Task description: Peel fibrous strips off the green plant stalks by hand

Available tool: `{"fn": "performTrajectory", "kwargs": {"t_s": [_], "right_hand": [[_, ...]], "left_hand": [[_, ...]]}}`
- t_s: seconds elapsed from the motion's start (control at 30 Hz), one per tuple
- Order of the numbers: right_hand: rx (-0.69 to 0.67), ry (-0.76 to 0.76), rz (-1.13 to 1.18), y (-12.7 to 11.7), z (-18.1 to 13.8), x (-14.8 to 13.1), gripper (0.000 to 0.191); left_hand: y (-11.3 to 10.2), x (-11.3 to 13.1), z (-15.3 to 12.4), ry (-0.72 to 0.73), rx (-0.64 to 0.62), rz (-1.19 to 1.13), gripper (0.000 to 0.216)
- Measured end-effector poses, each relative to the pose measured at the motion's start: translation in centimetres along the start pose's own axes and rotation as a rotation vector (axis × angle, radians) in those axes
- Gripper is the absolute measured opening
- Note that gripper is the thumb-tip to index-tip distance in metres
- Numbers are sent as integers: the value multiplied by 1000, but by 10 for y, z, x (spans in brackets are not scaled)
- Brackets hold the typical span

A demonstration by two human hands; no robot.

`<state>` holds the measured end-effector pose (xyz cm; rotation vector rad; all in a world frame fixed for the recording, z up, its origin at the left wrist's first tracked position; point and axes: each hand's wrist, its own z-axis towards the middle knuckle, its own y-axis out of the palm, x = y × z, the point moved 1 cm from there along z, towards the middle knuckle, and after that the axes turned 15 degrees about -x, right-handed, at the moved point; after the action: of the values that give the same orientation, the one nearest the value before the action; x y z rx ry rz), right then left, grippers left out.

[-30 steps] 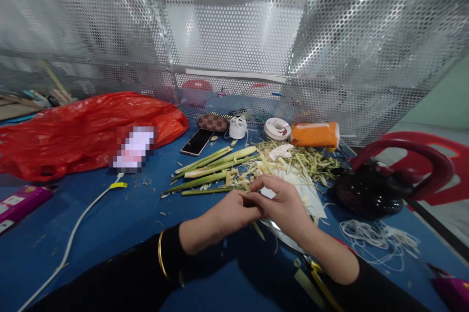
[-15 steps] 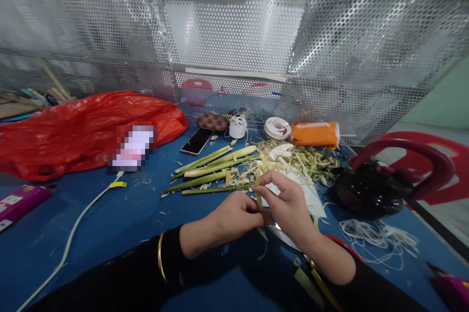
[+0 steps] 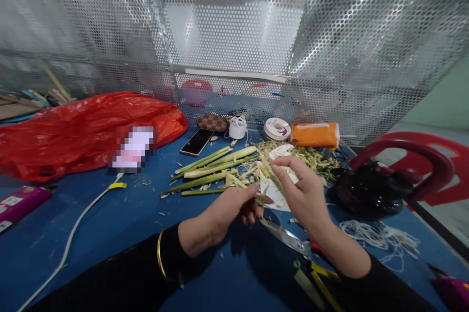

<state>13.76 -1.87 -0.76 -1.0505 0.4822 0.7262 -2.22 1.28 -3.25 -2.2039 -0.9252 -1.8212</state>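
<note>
Blue worktop point(image 3: 146, 224) below me, perforated metal screen point(image 3: 230, 33) along its back edge, and here at the middle my left hand point(image 3: 225, 209) is curled round a torn green piece point(image 3: 260, 199), while my right hand point(image 3: 306, 195) pinches a slim pale-green strip point(image 3: 276, 177) just above it. Looks part-way to me: shreds and trimmings point(image 3: 318, 163) are already heaped toward the back right corner, yet several longer stalks point(image 3: 208, 179) lie left of that heap, probably waiting their turn, and the scissors point(image 3: 289, 240) rest toward the front edge, in neither hand.
</note>
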Motion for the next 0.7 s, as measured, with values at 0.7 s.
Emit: {"fn": "performTrajectory", "kwargs": {"t_s": [0.7], "right_hand": [[-534,78,-66,-6,1,0,25]], "left_hand": [[-9,7,0,153,242,34,28]]}}
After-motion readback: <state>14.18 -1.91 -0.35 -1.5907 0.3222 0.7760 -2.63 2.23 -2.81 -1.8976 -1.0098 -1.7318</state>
